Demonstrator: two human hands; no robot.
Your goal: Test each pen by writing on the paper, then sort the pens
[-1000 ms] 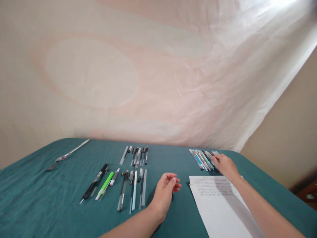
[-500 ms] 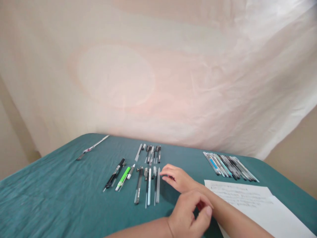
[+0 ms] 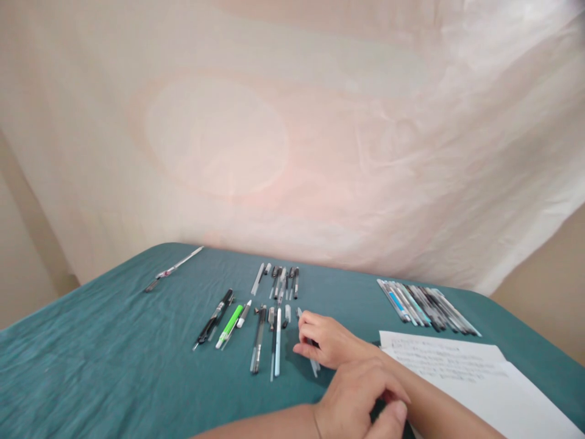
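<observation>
My right hand (image 3: 329, 341) is closed on a clear pen barrel (image 3: 315, 367); one end shows beyond the fingers and the other below the palm. A thin dark refill seems to lie along it, mostly covered. Left of these fingers lies a clear pen cap (image 3: 287, 313). My left hand (image 3: 363, 399) is in front of the right forearm, thumb and fingers curled together; what they hold, if anything, I cannot make out. Nearby are a light blue pen barrel (image 3: 278, 341) and a clear pen with dark parts (image 3: 258, 341), each with small parts beside it.
Farther left lie a green pen barrel (image 3: 229, 326) and a black pen (image 3: 214, 320). Several pens in parts (image 3: 281, 283) form a back row. A bundle of pens (image 3: 425, 306) lies at right, behind written paper sheets (image 3: 457, 372). One long pen (image 3: 176, 268) lies far left.
The clear barrel and its refill have left the row and are now in my right hand, shifted right and tilted. The cap stays behind. My left hand moved slightly right.
</observation>
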